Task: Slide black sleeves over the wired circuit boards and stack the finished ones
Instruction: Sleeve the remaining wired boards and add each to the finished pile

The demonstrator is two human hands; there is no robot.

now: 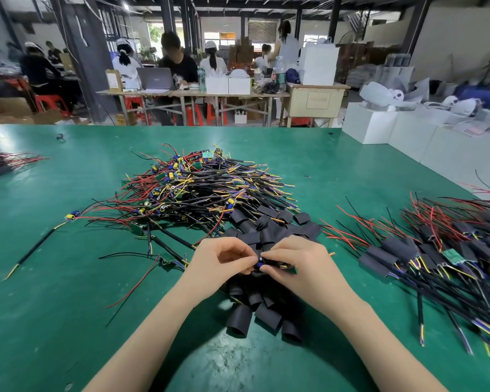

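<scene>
My left hand (224, 258) and my right hand (292, 261) meet over the middle of the green table (68, 250). Between their fingertips they pinch one wired circuit board (259, 263), of which a blue part and a bit of black sleeve show. Loose black sleeves (263, 309) lie in a heap under and behind my hands. A big tangle of bare wired boards (193, 188) lies farther back. Sleeved boards (425, 250) are stacked at the right, wires pointing left and toward me.
A few stray boards and wires (159, 258) lie left of my hands. Another small bundle (3, 162) sits at the far left edge. White boxes (408, 131) stand at the table's back right. People work at benches beyond the table.
</scene>
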